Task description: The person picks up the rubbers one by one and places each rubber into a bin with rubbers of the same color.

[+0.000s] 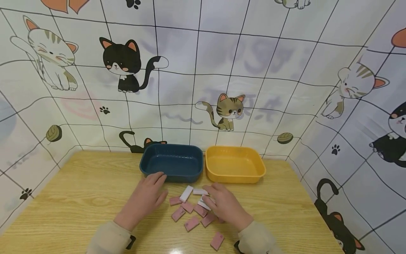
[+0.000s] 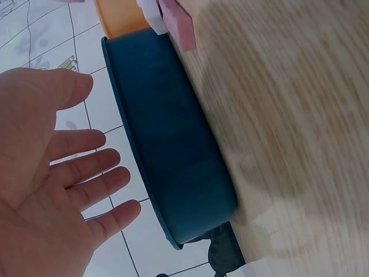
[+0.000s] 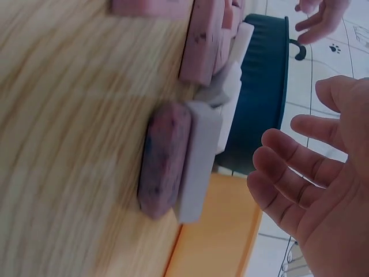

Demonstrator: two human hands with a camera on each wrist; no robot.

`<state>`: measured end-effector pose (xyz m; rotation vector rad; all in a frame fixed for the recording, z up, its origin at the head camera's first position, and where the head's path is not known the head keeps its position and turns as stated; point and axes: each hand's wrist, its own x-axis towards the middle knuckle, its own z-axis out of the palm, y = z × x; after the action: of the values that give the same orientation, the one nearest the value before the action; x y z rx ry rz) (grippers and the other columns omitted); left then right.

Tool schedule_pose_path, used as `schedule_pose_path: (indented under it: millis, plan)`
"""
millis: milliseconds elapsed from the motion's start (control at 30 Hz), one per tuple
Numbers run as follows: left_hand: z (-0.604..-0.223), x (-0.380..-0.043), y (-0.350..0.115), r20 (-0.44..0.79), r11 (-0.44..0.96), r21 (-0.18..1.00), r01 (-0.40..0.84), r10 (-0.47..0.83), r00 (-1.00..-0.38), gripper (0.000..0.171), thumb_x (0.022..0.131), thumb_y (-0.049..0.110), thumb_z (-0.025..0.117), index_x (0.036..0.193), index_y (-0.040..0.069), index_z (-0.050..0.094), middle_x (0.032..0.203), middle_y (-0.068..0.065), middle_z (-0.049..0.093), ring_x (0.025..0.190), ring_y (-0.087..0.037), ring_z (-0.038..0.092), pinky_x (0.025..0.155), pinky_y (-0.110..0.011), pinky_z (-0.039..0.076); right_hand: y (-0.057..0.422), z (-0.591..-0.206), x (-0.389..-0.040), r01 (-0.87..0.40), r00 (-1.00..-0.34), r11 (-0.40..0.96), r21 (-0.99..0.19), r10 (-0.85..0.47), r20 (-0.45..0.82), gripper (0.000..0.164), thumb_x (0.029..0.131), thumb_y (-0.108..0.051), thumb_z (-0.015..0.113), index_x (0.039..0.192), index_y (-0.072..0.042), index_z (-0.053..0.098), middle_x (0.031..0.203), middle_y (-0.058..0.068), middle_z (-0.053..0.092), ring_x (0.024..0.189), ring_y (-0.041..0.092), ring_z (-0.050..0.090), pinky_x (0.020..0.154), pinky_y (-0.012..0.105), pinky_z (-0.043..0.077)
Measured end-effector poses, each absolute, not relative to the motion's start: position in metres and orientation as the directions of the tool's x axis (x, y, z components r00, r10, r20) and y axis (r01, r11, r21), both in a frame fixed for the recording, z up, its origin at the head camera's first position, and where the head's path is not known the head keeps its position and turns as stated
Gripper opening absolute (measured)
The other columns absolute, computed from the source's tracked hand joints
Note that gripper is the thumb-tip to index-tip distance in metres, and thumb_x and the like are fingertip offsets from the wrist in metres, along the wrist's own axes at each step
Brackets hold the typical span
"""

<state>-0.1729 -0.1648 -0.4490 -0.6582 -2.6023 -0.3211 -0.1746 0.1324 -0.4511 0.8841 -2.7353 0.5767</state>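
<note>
Several small pink blocks (image 1: 191, 223) that look like erasers lie loosely grouped on the table, with a few white blocks (image 1: 186, 193) at the far side of the group. My left hand (image 1: 146, 195) hovers by the front left of a blue tray (image 1: 174, 178); the left wrist view shows its fingers spread and the palm bare. Over the right side of the group is my right hand (image 1: 226, 204), its fingers relaxed and holding nothing. In the right wrist view a smudged pink block (image 3: 166, 158) lies against a white block (image 3: 199, 161).
To the right of the blue tray stands a yellow tray (image 1: 236, 178), both at the back of the wooden table (image 1: 79, 204). One pink block (image 1: 217, 241) lies apart, nearer the front. A cat-patterned cloth (image 1: 177, 88) rises behind and along the sides.
</note>
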Motion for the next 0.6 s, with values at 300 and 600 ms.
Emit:
schedule_pose_path:
  millis: [300,600]
  plan:
    - [-0.452,-0.173,-0.159,0.441,0.862,0.103,0.496,0.408,-0.8,0.047,0.094,0.02,0.076,0.131,-0.005,0.063,0.131,-0.021,0.064,0.12,-0.038,0.062,0.095,-0.058,0.052,0.113,-0.456,-0.177,-0.664,-0.744,0.698,-0.267,-0.579,0.334,0.027,0.1,-0.019,0.066,0.124,-0.006,0.071,0.099,0.005,0.063,0.083,0.015,0.054,0.075,0.035,0.054]
    - [-0.454,-0.172,-0.154,0.425,0.86,0.082,0.504,0.427,-0.798,0.047,0.093,0.02,0.076,0.13,-0.005,0.063,0.129,-0.019,0.064,0.119,-0.037,0.062,0.094,-0.057,0.052,0.099,-0.466,-0.18,-0.699,-0.708,0.682,-0.214,-0.619,0.341,0.03,0.099,-0.019,0.066,0.126,-0.008,0.072,0.099,0.006,0.066,0.085,0.016,0.059,0.074,0.033,0.056]
